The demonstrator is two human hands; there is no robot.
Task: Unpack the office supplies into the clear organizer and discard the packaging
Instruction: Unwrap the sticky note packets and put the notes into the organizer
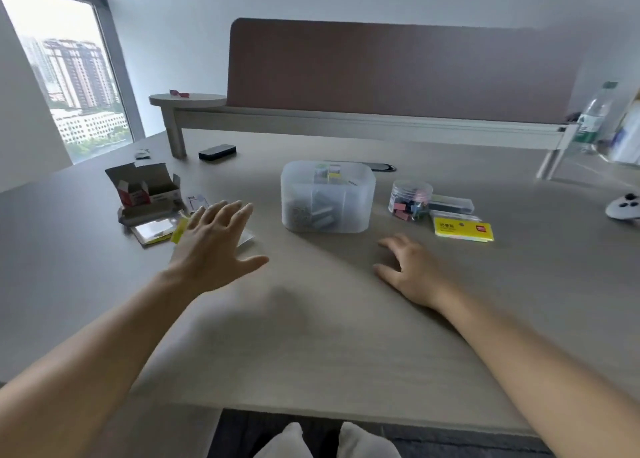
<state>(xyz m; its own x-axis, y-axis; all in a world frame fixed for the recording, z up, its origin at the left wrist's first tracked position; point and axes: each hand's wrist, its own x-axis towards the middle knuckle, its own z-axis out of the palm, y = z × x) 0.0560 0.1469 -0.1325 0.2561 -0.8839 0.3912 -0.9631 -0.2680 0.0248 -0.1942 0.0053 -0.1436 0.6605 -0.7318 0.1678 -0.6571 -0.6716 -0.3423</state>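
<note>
The clear organizer [360,194] stands mid-desk with small supplies in its compartments. Left of it lie opened cardboard boxes [145,191] and flat wrappers [154,229]. My left hand [213,246] hovers open, fingers spread, over the wrappers and holds nothing. My right hand [412,270] rests on the desk in front of the organizer, fingers loosely bent, holding nothing. To the right stand a round jar of coloured binder clips [410,196], a clear pen case [452,204] and a yellow pack of sticky notes [464,229].
A wooden desk [311,336] with a brown divider panel [398,73] and a raised shelf [346,125] behind. A black device [217,152] lies by the shelf leg. A water bottle [594,118] and a white controller [625,206] sit at far right.
</note>
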